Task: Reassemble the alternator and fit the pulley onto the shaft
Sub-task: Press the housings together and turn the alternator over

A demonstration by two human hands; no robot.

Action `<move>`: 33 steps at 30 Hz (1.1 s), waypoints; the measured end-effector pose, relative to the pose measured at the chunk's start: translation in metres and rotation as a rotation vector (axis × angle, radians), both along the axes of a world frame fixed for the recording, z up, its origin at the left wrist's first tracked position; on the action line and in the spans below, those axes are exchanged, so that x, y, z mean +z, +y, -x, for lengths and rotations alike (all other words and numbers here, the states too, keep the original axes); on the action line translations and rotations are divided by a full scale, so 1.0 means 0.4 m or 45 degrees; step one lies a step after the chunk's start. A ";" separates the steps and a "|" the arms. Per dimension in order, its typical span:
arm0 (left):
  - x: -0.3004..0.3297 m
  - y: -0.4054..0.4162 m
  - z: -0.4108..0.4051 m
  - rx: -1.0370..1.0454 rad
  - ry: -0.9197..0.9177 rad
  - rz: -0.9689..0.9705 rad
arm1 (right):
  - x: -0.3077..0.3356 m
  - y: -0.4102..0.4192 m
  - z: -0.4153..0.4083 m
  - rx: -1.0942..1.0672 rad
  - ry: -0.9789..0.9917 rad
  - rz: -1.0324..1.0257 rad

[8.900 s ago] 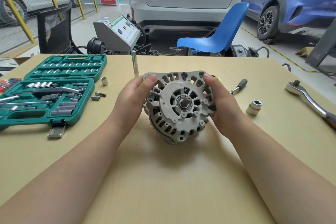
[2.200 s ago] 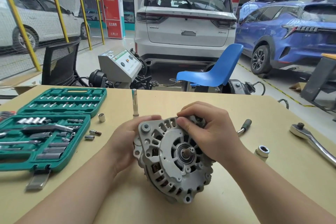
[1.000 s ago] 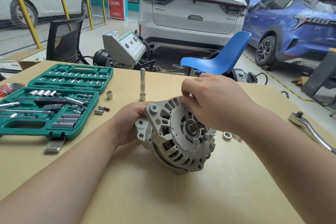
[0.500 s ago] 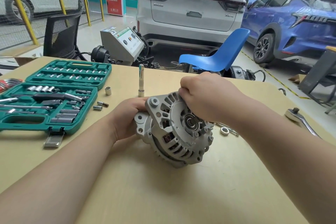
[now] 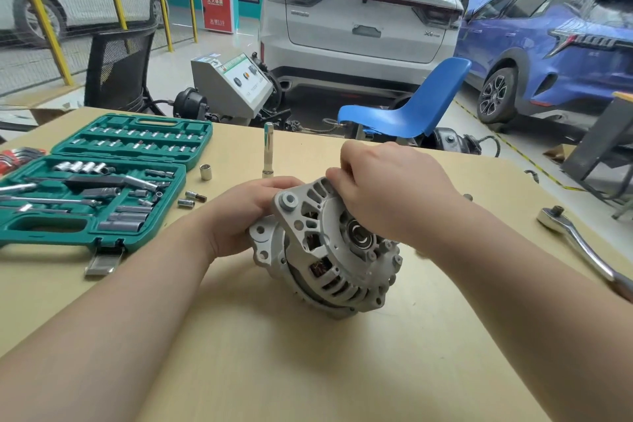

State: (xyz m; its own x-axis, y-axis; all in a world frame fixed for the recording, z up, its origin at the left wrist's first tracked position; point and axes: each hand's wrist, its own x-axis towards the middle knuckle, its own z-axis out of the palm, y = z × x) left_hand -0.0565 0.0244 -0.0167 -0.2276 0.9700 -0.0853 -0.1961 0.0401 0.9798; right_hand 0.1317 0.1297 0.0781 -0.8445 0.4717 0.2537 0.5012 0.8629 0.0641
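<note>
The wooden table [image 5: 239, 370] fills most of my view; beyond its far edge stand a white car [image 5: 359, 10], a blue car [image 5: 555, 44], a blue chair [image 5: 411, 110], a black mesh chair [image 5: 118, 68] and a grey test box [image 5: 231, 82] on the floor. On the table's left side lies an open green socket case [image 5: 102, 181], its trays filled with sockets and extension bars. The alternator [image 5: 329, 250] sits near the table's middle, tilted, its ribbed front face turned up and to the right, the lower edge resting on the wood. My left hand [image 5: 239, 216] grips the alternator from the left and behind, fingers curled round the housing by the mounting ear. My right hand [image 5: 387, 188] lies over the upper rim of the front face with fingers curled down onto it; I cannot tell whether they pinch a small part or only the housing, since the knuckles hide the tips. The bearing at the centre of the face is partly visible below that hand. A ratchet wrench [image 5: 579, 243] lies at the right edge of the table, well apart from the alternator. An extension bar [image 5: 268, 149] stands upright just behind my left hand. A loose socket [image 5: 205, 171] stands beside the case, and two small bits [image 5: 191, 199] lie nearby.
</note>
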 end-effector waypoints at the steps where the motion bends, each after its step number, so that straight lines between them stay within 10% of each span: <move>1: 0.001 0.000 0.002 -0.004 0.004 0.003 | 0.001 -0.004 -0.002 0.022 -0.012 0.006; 33: -0.023 0.005 -0.029 0.218 -0.021 -0.017 | 0.000 -0.010 0.021 0.034 -0.062 0.028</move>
